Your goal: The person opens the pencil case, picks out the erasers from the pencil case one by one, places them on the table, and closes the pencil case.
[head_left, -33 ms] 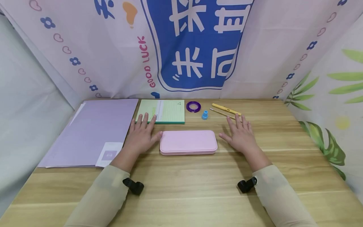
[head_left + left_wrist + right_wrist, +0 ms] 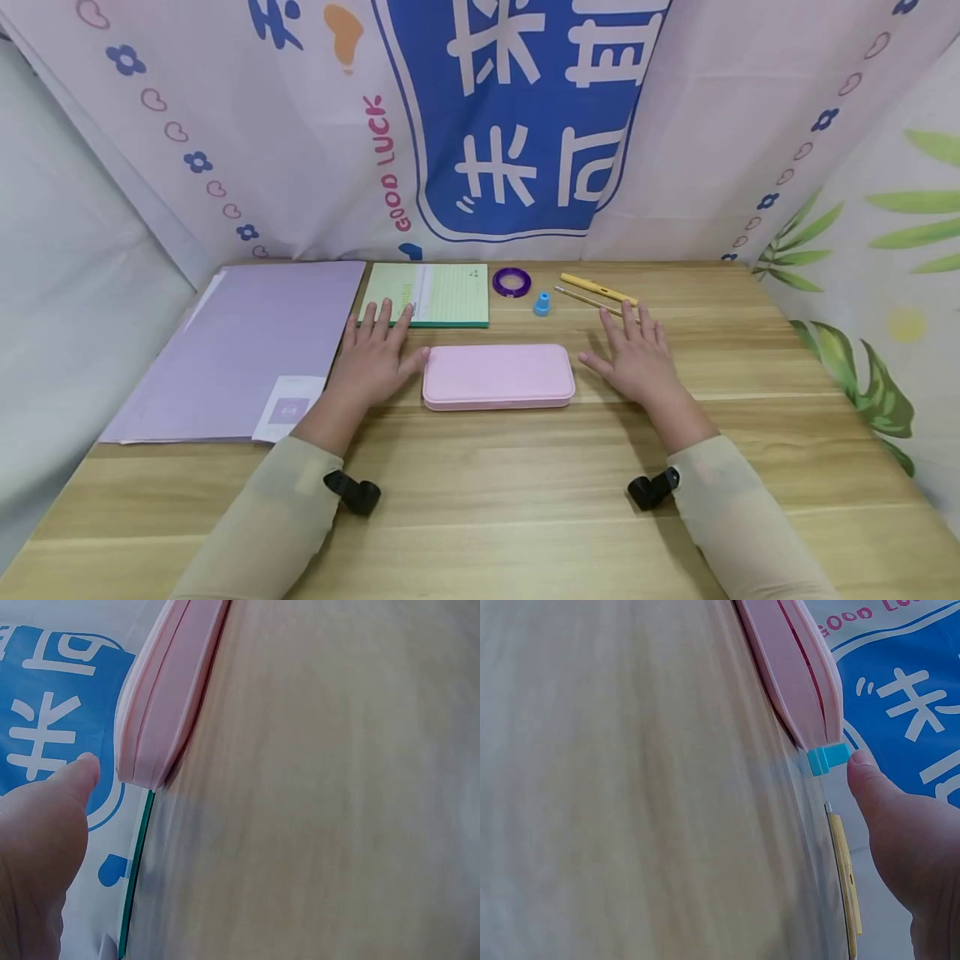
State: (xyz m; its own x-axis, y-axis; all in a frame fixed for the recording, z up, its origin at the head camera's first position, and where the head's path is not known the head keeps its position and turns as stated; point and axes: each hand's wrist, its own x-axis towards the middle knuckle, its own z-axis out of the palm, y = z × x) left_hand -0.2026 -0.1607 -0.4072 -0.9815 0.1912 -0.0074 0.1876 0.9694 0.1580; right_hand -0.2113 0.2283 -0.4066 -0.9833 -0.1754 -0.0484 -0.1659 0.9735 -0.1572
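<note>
A closed pink pencil case (image 2: 498,375) lies on the wooden table between the two hands. To its left my left hand (image 2: 371,362) is spread, thumb tip right at the case's left end and fingertips overlapping the near edge of a green notepad (image 2: 453,296). My right hand (image 2: 637,358) is spread to the right of the case, thumb pointing at it across a small gap. Its fingertips overlap the near end of a thin gold stick (image 2: 585,298). Neither hand holds anything. In the left wrist view the thumb (image 2: 79,776) shows beside the pink case (image 2: 161,697).
Behind the case are a purple ring-shaped roll (image 2: 512,282), a small blue cone-shaped piece (image 2: 542,303) and a yellow pen (image 2: 596,288). A large lilac folder (image 2: 255,342) with a white label (image 2: 291,407) covers the table's left. A printed curtain (image 2: 690,150) hangs at the back edge.
</note>
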